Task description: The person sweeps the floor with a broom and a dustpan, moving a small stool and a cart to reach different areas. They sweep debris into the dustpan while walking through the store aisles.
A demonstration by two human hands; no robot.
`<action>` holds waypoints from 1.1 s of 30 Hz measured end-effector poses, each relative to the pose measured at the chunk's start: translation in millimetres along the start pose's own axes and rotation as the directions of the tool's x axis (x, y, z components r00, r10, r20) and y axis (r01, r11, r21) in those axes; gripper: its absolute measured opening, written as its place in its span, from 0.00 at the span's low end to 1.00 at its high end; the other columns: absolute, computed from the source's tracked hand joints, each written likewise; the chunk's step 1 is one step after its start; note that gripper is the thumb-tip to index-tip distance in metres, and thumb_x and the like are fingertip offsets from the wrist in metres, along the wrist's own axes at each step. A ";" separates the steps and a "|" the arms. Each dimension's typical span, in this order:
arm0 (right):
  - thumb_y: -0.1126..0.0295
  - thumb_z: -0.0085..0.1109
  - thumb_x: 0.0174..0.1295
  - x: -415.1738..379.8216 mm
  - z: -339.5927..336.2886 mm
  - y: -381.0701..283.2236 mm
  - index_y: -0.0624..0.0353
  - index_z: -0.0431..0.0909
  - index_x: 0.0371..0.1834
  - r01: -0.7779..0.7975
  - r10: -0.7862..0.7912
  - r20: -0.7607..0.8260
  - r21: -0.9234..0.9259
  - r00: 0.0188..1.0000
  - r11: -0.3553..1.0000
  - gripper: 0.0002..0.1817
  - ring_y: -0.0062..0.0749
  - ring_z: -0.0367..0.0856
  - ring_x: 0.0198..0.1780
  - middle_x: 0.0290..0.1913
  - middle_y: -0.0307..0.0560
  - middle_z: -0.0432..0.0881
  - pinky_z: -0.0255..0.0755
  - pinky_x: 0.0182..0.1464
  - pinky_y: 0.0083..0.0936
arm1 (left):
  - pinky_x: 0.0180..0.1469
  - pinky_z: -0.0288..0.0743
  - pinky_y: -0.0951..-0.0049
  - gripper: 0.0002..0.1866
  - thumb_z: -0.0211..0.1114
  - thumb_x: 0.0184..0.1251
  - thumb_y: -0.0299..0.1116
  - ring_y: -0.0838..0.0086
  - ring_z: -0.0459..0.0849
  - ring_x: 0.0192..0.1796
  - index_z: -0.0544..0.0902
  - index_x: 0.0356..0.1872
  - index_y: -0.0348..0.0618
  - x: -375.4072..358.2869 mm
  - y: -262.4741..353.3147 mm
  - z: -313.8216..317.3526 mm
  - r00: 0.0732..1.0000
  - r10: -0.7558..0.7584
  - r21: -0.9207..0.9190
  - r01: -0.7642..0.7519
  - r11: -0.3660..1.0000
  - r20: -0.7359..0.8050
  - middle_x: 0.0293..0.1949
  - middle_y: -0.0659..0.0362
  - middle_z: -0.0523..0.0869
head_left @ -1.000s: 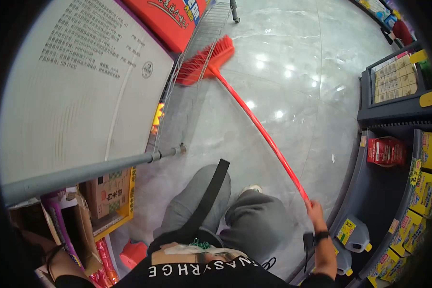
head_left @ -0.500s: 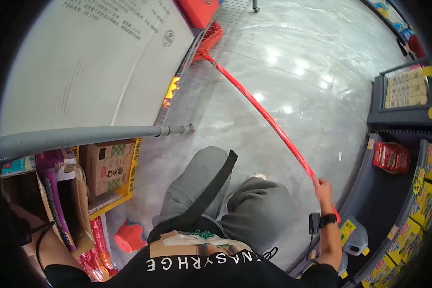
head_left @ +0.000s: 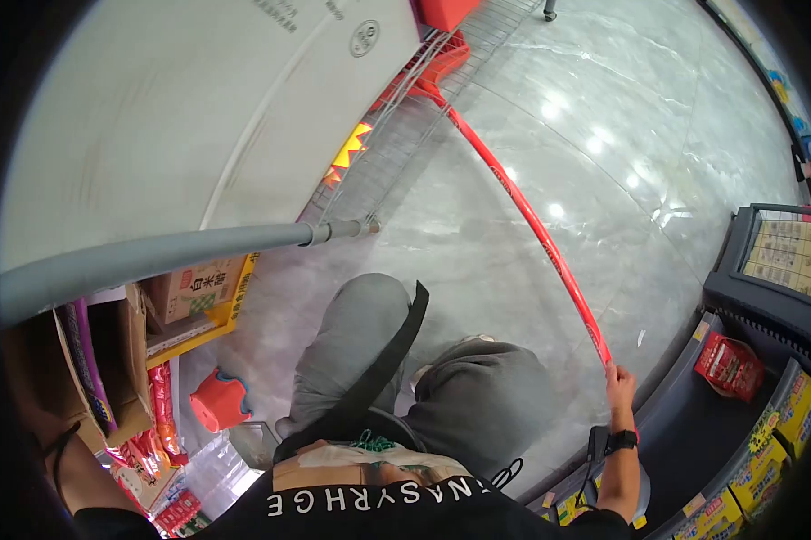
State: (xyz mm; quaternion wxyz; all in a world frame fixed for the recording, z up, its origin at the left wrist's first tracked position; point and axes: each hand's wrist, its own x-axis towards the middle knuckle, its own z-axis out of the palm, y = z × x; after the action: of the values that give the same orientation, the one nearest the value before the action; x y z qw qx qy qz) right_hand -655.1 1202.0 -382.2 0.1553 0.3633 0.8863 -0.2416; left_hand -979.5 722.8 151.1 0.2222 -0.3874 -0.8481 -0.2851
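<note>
My right hand point(head_left: 620, 385) is closed around the lower part of a long red pole point(head_left: 549, 243), which slants up and left across the floor. At its far end a red broom-like head point(head_left: 443, 67) lies by the wire rack at the top. A watch is on my right wrist, with the dark shelf edge beside it. My left forearm reaches down at the lower left, beside an open cardboard box point(head_left: 122, 360) holding a purple package; its hand is out of sight.
A large white carton point(head_left: 189, 108) and a grey pipe point(head_left: 171, 256) stand at the left. A small red bucket point(head_left: 219, 401) sits on the floor below. Dark shelves at the right hold a red package point(head_left: 729, 366) and yellow packages point(head_left: 756, 477).
The view has shifted, so the pole, carton and shelves sit differently in it. My right hand still holds the pole and appears slightly lower. More floor items show at the lower left.
</note>
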 end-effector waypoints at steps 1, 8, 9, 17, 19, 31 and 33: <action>0.49 0.47 0.52 -5.2 -1.4 -1.9 0.66 0.72 0.18 -0.003 0.003 -0.009 0.005 1.000 1.000 0.26 0.38 0.66 0.16 0.12 0.58 0.65 0.60 0.22 0.34 | 0.20 0.57 0.79 0.06 0.50 0.57 0.32 0.80 0.59 0.17 0.69 0.25 0.41 -2.6 0.9 3.0 1.000 -0.011 0.004 0.011 1.000 -0.010 0.12 0.67 0.57; 0.47 0.47 0.52 3.8 -8.2 -29.1 0.65 0.71 0.19 0.015 -0.006 0.132 -0.068 0.991 0.998 0.26 0.40 0.69 0.18 0.13 0.56 0.66 0.62 0.24 0.31 | 0.24 0.59 0.80 0.05 0.53 0.54 0.32 0.80 0.59 0.19 0.68 0.24 0.44 -9.1 1.4 7.2 0.994 -0.107 -0.035 0.106 0.994 -0.023 0.13 0.67 0.57; 0.46 0.47 0.51 -0.7 -19.5 -33.8 0.65 0.72 0.19 -0.013 0.029 0.152 -0.104 0.988 0.994 0.27 0.42 0.70 0.20 0.14 0.56 0.67 0.62 0.25 0.33 | 0.24 0.59 0.80 0.05 0.53 0.53 0.32 0.80 0.60 0.20 0.68 0.24 0.44 -7.6 2.4 4.5 0.992 -0.119 -0.053 0.117 0.992 -0.030 0.13 0.67 0.57; 0.40 0.50 0.45 -154.8 -110.1 -22.3 0.65 0.75 0.21 -0.413 0.397 0.305 -0.015 0.865 0.911 0.31 0.39 0.74 0.24 0.18 0.50 0.75 0.65 0.31 0.34 | 0.41 0.63 0.79 0.04 0.54 0.55 0.29 0.77 0.70 0.37 0.68 0.29 0.44 -19.0 -10.0 -61.8 0.737 -0.676 -0.244 0.652 0.718 -0.017 0.37 0.61 0.73; 0.40 0.53 0.42 -219.3 -115.1 2.2 0.64 0.79 0.23 -0.520 0.497 0.310 -0.010 0.811 0.854 0.31 0.38 0.77 0.27 0.20 0.51 0.77 0.68 0.32 0.32 | 0.36 0.62 0.79 0.05 0.53 0.49 0.23 0.77 0.67 0.30 0.67 0.24 0.44 -9.0 -18.2 -70.2 0.774 -0.566 -0.221 0.627 0.747 0.283 0.27 0.62 0.67; 0.38 0.50 0.42 -516.8 -295.0 -97.3 0.64 0.79 0.22 -0.764 0.788 0.088 -0.204 0.609 0.612 0.33 0.52 0.77 0.33 0.25 0.61 0.77 0.68 0.38 0.38 | 0.19 0.52 0.87 0.05 0.60 0.48 0.23 0.90 0.60 0.18 0.76 0.28 0.39 41.2 9.1 -32.8 0.546 -0.607 -0.187 0.812 0.552 0.578 0.14 0.72 0.63; 0.38 0.49 0.42 -530.5 -315.9 -123.3 0.63 0.79 0.23 -0.768 0.785 0.109 -0.163 0.610 0.620 0.33 0.52 0.77 0.34 0.26 0.61 0.77 0.68 0.38 0.38 | 0.19 0.52 0.87 0.04 0.60 0.48 0.23 0.89 0.59 0.18 0.77 0.28 0.39 40.2 13.8 -27.3 0.625 -0.585 -0.161 0.743 0.650 0.517 0.14 0.72 0.62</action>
State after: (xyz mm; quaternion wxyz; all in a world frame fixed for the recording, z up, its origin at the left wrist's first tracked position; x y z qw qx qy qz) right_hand -410.4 994.8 159.7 0.3371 0.6812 0.6355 -0.1357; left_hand -988.6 733.6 199.5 -0.1644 -0.1248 -0.8898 -0.4069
